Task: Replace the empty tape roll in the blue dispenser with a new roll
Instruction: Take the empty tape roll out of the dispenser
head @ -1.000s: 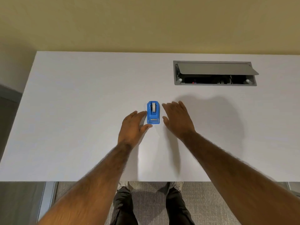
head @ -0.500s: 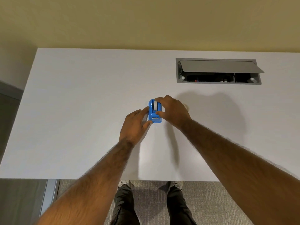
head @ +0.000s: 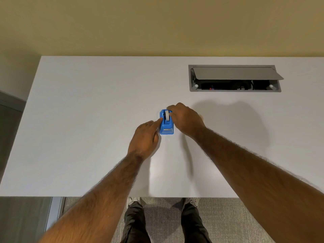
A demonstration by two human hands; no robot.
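Observation:
A small blue tape dispenser [head: 166,128] stands on the white table [head: 87,120], its cutter end toward me. A pale grey roll [head: 167,116] sits upright in its slot. My right hand [head: 185,120] curls over the far right side of the dispenser, fingertips at the roll. My left hand [head: 144,137] lies against the dispenser's left side, its index finger touching the blue wall. No other tape roll shows anywhere on the table.
A grey cable hatch [head: 235,78] with its lid propped open is set into the table at the back right. The table's near edge [head: 105,196] runs above my legs and the carpet. A yellow wall stands behind.
Both hands closed in on the dispenser from either side. The right hand went from flat beside it to curled over the roll; the left index finger came against the left wall.

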